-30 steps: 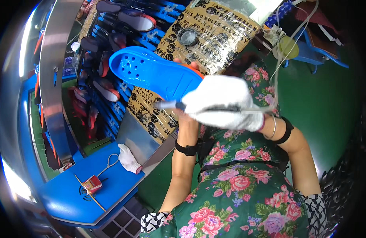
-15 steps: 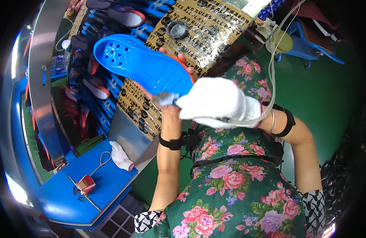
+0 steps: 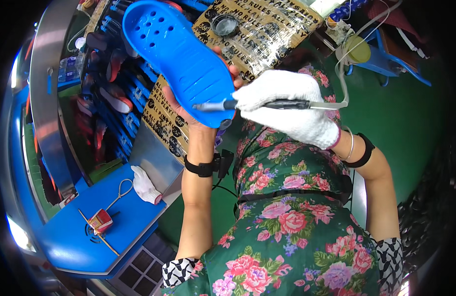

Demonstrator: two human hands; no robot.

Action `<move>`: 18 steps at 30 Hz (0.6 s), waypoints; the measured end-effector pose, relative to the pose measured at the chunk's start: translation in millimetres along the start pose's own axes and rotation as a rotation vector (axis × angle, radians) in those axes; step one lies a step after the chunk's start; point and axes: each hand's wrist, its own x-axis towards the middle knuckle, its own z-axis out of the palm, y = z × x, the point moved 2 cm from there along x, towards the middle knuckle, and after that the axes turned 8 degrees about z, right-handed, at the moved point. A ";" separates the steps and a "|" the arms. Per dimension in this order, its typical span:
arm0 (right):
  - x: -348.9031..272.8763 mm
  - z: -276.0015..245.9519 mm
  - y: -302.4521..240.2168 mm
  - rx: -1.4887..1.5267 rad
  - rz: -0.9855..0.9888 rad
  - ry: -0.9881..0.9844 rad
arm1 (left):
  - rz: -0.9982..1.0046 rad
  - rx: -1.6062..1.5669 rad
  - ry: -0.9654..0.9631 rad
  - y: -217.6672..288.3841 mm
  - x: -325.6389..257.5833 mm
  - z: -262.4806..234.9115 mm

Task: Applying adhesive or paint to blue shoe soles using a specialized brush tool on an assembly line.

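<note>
My bare left hand [image 3: 182,110] is wrapped around a blue shoe sole [image 3: 188,64] from underneath. Its thumb side shows at one edge and its fingertips at the other. The sole has a cluster of round holes at its far end and shallow grooves across the middle. In my right hand [image 3: 294,121], covered by a white knit glove, is a slim black-handled brush [image 3: 286,104]. A pale hose [image 3: 344,84] runs from the handle's back end. The brush's tip lies over the near end of the sole; whether it touches is hard to tell.
Dark shoe parts with red edges [image 3: 115,100] sit on a blue rack at left. A taped cardboard surface [image 3: 255,37] carries a small round dish [image 3: 224,25]. Lower left, a blue table [image 3: 65,241] holds a white glove [image 3: 146,185] and a red wrapped bundle [image 3: 100,221].
My left hand has shifted the sole slightly and turned it more upright. My right hand has turned, showing the brush handle, and the brush tip now lies over the sole's near end.
</note>
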 end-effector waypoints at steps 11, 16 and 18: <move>-1.7 3.9 -10.1 -0.043 -0.070 -0.030 | -0.188 0.021 -0.065 15.3 -3.4 4.1; -19.6 10.3 -13.1 -0.419 -0.459 -0.191 | -0.301 0.135 -0.038 25.8 -1.0 11.6; -33.3 16.9 -15.2 -0.380 -0.417 -0.243 | -0.319 0.241 0.028 25.6 -2.5 15.9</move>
